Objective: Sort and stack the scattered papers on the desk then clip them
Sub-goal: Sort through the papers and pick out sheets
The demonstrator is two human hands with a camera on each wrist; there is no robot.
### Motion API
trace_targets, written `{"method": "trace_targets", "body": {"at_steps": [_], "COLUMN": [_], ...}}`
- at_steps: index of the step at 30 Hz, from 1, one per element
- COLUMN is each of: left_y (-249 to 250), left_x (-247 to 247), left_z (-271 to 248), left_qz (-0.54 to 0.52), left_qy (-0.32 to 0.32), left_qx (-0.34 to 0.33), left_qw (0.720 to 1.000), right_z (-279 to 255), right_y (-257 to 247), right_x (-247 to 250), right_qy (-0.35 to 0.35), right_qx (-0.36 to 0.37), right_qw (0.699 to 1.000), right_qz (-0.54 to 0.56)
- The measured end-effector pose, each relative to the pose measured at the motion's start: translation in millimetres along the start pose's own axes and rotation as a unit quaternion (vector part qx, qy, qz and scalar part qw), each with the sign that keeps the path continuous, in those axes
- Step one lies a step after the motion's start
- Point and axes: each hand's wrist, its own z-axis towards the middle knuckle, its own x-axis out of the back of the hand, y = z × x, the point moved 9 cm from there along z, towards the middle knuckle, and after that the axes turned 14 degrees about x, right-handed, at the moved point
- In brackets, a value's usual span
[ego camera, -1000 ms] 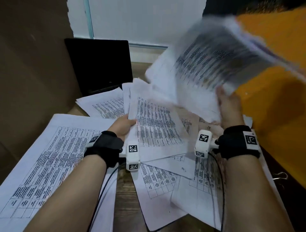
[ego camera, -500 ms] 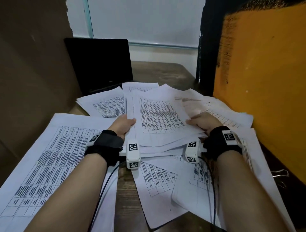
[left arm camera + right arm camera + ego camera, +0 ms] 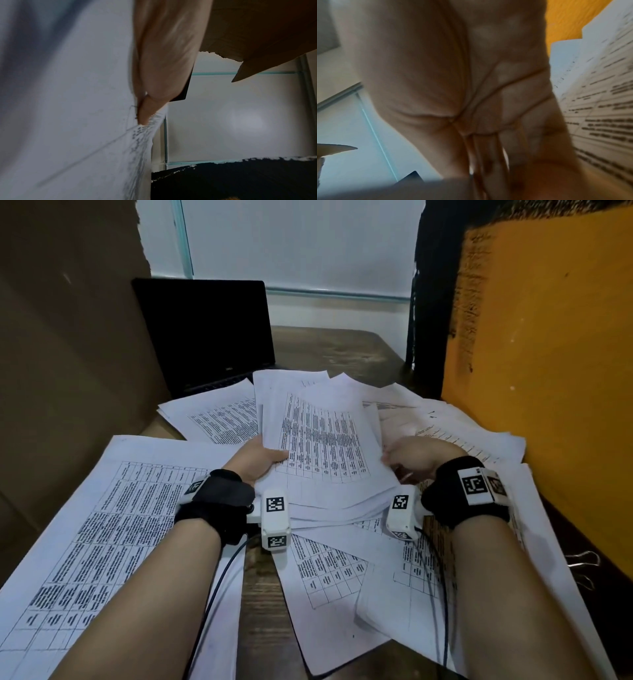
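Both hands at a sheaf of printed papers over a paper-strewn desk.

The wooden desk (image 3: pixel 318 347) carries loose printed sheets (image 3: pixel 102 542) spread from its left edge across to the orange panel (image 3: pixel 548 371) on the right; a dark-screened laptop (image 3: pixel 205 333) stands open at the back left, its base partly under sheets; the gathered stack of papers (image 3: pixel 322 446) lies tilted at the centre on top of the others; the left hand (image 3: pixel 255 460) grips the stack's left edge, thumb on top; the right hand (image 3: pixel 416 457) sits at its right edge, fingers curled, though whether they grasp the stack cannot be told; a binder clip (image 3: pixel 582 561) lies at the desk's right edge, apart from both hands.
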Motion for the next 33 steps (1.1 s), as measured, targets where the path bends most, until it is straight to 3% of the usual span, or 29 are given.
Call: {"method": "trace_targets", "body": {"at_steps": [3,6,8,12,16,17,19,21,22,23,24,26,28,31,33], "left_y": [3,11,14,15,15,15,14,12,11,9,6,2,-2,-11,-12], "left_x": [-3,-6,-8,-8,-10,-10,-6,-2,0,1,3,3,2,-5,-4], "left_z": [-1,-5,-8,-10,-9,-9,-8,-7,-6,-4,-2,0,5,7,6], "left_qz": [-0.086,-0.133,-0.129,-0.144,-0.187,-0.188,-0.194,-0.197,-0.198,-0.195,-0.19,-0.18,-0.147,-0.098,-0.072], "left_qy": [-0.04,-0.06,-0.058,-0.06,-0.077,-0.076,-0.066,-0.053,-0.044,-0.035,-0.024,-0.013,-0.007,-0.02,-0.009], "left_qx": [-0.014,-0.043,-0.059,-0.063,-0.051,-0.049,-0.042,-0.036,-0.03,-0.024,-0.016,0.001,0.015,0.054,0.063], "left_qw": [0.995,0.988,0.988,0.986,0.978,0.978,0.978,0.978,0.979,0.98,0.981,0.984,0.989,0.994,0.995], "right_z": [3,1,-2,-3,-26,-27,-18,-9,-8,-10,-14,-29,-57,-70,-63], "right_y": [-5,-7,-13,-19,-30,-31,-33,-24,-16,-14,-14,-5,9,3,5], "right_x": [18,42,51,53,80,83,69,34,24,25,36,80,110,123,122], "right_qy": [0.094,0.221,0.255,0.261,0.391,0.389,0.285,0.124,0.082,0.091,0.151,0.36,0.526,0.576,0.569], "right_qx": [0.064,0.124,0.167,0.195,0.262,0.268,0.238,0.153,0.116,0.101,0.104,0.086,0.077,0.2,0.23], "right_qw": [0.991,0.949,0.928,0.924,0.855,0.85,0.903,0.971,0.985,0.988,0.982,0.928,0.84,0.766,0.731], "right_qz": [0.072,0.19,0.214,0.198,0.216,0.232,0.215,0.137,0.103,0.072,0.047,0.039,0.108,0.202,0.298]}}
